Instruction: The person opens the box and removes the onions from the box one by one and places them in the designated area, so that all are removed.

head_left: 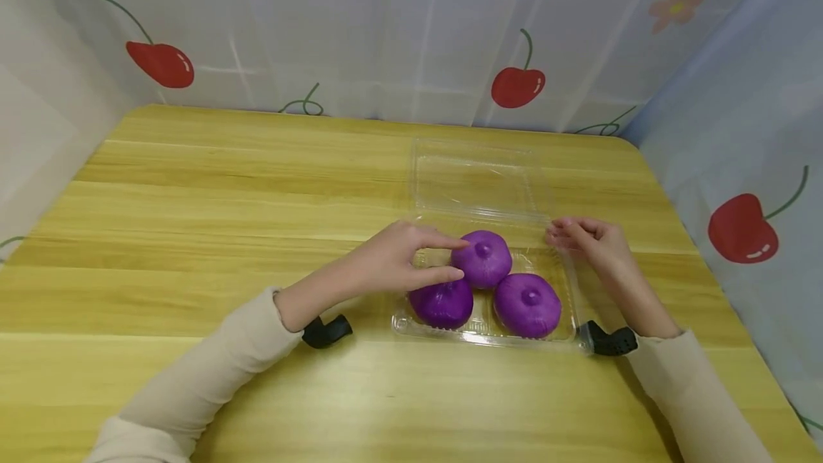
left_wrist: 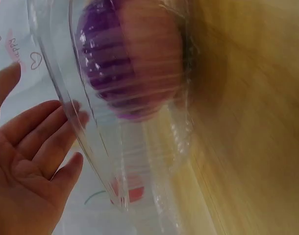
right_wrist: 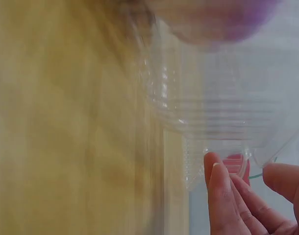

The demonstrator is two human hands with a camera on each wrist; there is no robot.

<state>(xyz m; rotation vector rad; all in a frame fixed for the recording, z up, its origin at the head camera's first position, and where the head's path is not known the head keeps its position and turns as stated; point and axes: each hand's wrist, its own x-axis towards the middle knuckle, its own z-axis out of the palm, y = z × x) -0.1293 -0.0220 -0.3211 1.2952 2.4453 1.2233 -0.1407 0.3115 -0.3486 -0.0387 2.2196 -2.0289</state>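
Observation:
Three purple toy onions, one at the back point(head_left: 484, 260), one at front left point(head_left: 444, 304) and one at front right point(head_left: 529, 306), sit in a clear plastic clamshell box point(head_left: 482, 339). Its clear lid point(head_left: 476, 177) is folded back flat behind it. My left hand point(head_left: 411, 256) hovers over the box's left side, with thumb and forefinger spread close to the back onion. In the left wrist view, that hand's fingers point(left_wrist: 46, 134) are relaxed at the rim. My right hand point(head_left: 594, 241) is at the box's back right corner, fingertips right by the rim, thumb apart from the fingers.
The box stands on a wood-grain table point(head_left: 193, 234), right of its middle. Black wrist mounts point(head_left: 328, 332) show at both wrists, the right one point(head_left: 611, 340) close beside the box's front right corner. A cherry-print curtain point(head_left: 398, 27) hangs behind the table.

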